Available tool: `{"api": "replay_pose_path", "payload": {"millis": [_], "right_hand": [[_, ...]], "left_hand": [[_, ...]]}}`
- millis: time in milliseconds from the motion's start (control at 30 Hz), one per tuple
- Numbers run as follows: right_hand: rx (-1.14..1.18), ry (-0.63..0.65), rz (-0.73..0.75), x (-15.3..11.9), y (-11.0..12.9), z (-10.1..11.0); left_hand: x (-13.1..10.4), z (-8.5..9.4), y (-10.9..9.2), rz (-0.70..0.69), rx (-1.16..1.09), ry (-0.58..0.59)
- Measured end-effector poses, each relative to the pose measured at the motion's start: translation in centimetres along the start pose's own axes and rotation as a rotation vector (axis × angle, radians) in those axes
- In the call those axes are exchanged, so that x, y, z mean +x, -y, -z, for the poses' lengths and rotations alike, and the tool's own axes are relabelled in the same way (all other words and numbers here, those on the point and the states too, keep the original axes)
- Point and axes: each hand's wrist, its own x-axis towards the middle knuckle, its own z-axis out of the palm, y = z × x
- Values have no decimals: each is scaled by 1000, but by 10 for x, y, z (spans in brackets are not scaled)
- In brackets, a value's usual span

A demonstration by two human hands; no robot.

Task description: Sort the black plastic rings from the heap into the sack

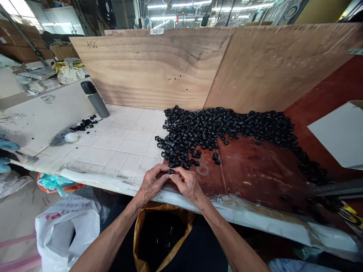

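Note:
Between the fingertips of both hands is one small black ring-shaped part (170, 171), held just above the table's front edge. My left hand (153, 182) pinches it from the left, thumb and forefinger closed. From the other side my right hand (185, 182) grips it the same way. Right behind the fingers spreads a large heap of similar black ring-shaped parts (198, 130), running along the wooden board to the right. Below the hands an open yellow-rimmed bag (138, 236) hangs at my lap, its inside dark with a few glints.
A grey bottle (98, 102) with a black lid stands at the left back, near loose black bits (85, 124) and a clear plastic bag (61, 138). Tall wooden boards (159, 68) close off the back. A white sack (68, 226) sits on the floor at left.

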Motion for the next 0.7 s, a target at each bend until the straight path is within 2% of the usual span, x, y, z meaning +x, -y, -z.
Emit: {"api": "replay_pose_path", "payload": {"millis": [167,300,400,500,600,700], "right_hand": [[47,-16,5,-3,2,2],[57,-35,-8,-3,1,2],[48,-48,44,-3,3,2],[-29,-21,96,-6,4,0],[-98,-67,54,-14,7,-3],[-77,-66,66,-28,15,-5]], "left_hand": [[0,-1,2,24,-24,-24],[1,1,1,12,-36,31],[-1,3,-2,26,-64,59],[-9,3,-3,28,-63,88],[-21,0,-3,3,-45,81],[-30,0,-5,39,-130,63]]}}
